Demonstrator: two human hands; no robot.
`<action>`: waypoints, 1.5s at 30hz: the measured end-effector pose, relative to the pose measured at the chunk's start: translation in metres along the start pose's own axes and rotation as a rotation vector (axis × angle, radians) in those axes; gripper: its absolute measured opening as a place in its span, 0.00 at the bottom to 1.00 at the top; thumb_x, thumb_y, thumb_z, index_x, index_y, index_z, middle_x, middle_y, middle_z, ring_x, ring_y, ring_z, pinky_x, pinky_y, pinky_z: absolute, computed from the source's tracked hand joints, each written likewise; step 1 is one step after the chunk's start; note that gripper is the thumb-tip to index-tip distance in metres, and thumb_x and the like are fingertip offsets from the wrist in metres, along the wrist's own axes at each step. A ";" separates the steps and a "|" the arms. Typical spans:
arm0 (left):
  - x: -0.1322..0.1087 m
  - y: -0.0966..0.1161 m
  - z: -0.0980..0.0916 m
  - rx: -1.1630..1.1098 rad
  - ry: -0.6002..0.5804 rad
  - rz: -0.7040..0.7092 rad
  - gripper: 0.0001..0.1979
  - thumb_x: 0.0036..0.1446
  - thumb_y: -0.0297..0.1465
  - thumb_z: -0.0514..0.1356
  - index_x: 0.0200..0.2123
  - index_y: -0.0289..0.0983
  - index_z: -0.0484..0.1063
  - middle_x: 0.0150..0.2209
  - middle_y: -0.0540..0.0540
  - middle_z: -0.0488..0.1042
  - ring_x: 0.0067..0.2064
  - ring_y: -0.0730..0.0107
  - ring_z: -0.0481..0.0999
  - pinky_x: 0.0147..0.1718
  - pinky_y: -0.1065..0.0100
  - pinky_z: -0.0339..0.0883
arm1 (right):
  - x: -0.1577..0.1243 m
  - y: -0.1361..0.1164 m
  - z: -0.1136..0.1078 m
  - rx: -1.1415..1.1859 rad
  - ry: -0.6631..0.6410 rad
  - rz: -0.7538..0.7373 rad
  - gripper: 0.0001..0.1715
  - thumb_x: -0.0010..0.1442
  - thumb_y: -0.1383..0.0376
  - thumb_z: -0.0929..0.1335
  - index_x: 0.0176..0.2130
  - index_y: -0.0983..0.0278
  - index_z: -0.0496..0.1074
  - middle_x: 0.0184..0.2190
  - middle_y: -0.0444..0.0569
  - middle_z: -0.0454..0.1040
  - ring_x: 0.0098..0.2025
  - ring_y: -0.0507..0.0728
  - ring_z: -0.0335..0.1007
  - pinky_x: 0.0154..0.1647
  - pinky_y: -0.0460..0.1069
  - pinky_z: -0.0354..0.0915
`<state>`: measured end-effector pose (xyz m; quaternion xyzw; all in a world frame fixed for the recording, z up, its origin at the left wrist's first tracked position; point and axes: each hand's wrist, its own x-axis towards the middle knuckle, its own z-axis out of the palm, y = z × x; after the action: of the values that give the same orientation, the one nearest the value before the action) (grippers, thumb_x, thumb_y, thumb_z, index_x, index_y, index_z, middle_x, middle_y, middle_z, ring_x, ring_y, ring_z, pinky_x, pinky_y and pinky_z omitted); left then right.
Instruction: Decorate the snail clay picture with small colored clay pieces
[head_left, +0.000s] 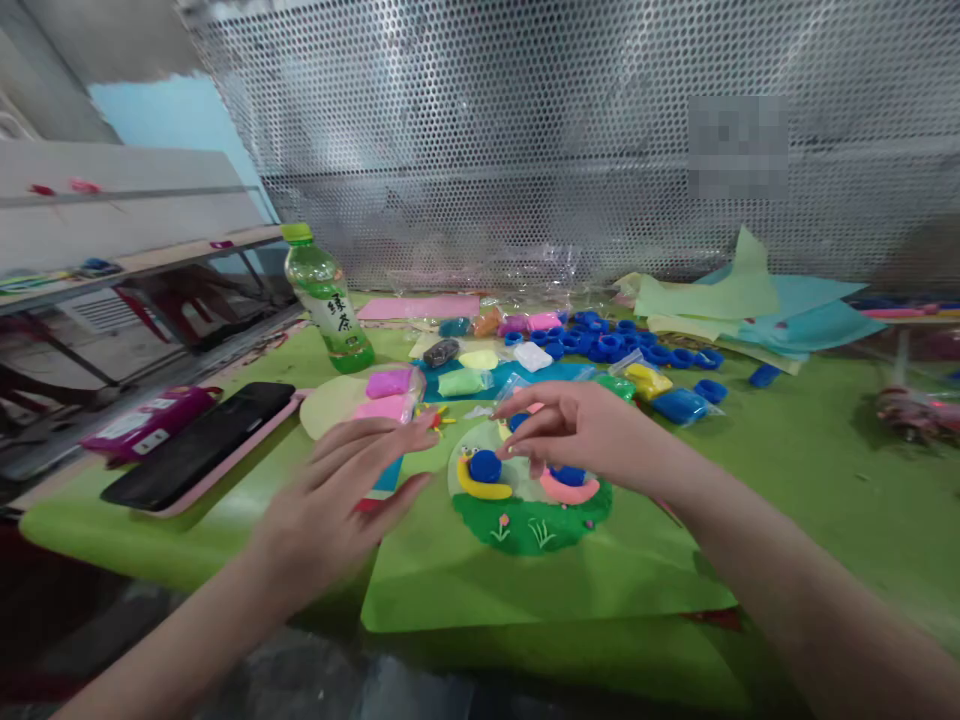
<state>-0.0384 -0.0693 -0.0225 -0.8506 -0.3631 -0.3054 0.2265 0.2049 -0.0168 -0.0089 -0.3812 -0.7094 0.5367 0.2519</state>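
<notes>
My right hand (581, 435) hovers over the clay picture with its fingers drawn into a pinch. A tiny pale speck shows at the fingertips, too small to name. Under them on the green sheet (480, 590) lies a round clay scene with a dark green base (517, 535) and small flowers. A yellow clay snail (484, 490) with a blue bottle-cap shell sits at its left. The pink clay snail (574, 490) is partly covered by my right hand, as is another blue cap behind. My left hand (337, 500), slightly blurred, is open left of the scene, fingers stretched.
Bags of coloured clay (465, 382) and many blue bottle caps (607, 345) lie at the back. A green tea bottle (326, 300) stands back left. Nearer are a phone (202, 445) and a purple packet (150, 425). Paper sheets (750, 300) lie back right, before a perforated metal panel (525, 150).
</notes>
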 end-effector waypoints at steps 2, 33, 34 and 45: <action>0.022 0.009 0.011 -0.069 0.030 0.058 0.18 0.56 0.31 0.59 0.49 0.35 0.64 0.35 0.49 0.77 0.40 0.73 0.74 0.42 0.71 0.70 | 0.001 -0.001 0.006 0.045 -0.007 0.002 0.17 0.52 0.69 0.68 0.45 0.65 0.68 0.31 0.49 0.79 0.27 0.52 0.74 0.32 0.48 0.69; 0.028 0.006 0.056 0.037 0.195 0.253 0.21 0.49 0.21 0.63 0.48 0.25 0.65 0.33 0.43 0.75 0.38 0.65 0.72 0.35 0.64 0.71 | 0.007 0.001 0.016 0.110 0.201 0.087 0.22 0.51 0.73 0.66 0.48 0.63 0.66 0.32 0.47 0.79 0.27 0.56 0.77 0.29 0.48 0.70; 0.028 0.006 0.055 0.041 0.189 0.255 0.22 0.49 0.21 0.63 0.48 0.25 0.65 0.33 0.42 0.75 0.38 0.65 0.72 0.34 0.64 0.71 | 0.007 0.001 0.016 0.098 0.216 0.079 0.23 0.51 0.73 0.66 0.48 0.63 0.66 0.32 0.47 0.79 0.27 0.56 0.77 0.30 0.49 0.70; 0.028 0.009 0.056 0.118 0.163 0.270 0.25 0.51 0.22 0.61 0.53 0.24 0.62 0.33 0.41 0.75 0.38 0.64 0.72 0.36 0.64 0.69 | 0.011 0.015 0.018 0.034 0.233 0.025 0.27 0.50 0.71 0.66 0.52 0.64 0.66 0.32 0.50 0.79 0.30 0.58 0.77 0.31 0.51 0.70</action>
<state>0.0042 -0.0278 -0.0446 -0.8493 -0.2433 -0.3184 0.3436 0.1887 -0.0168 -0.0291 -0.4455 -0.6612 0.5038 0.3325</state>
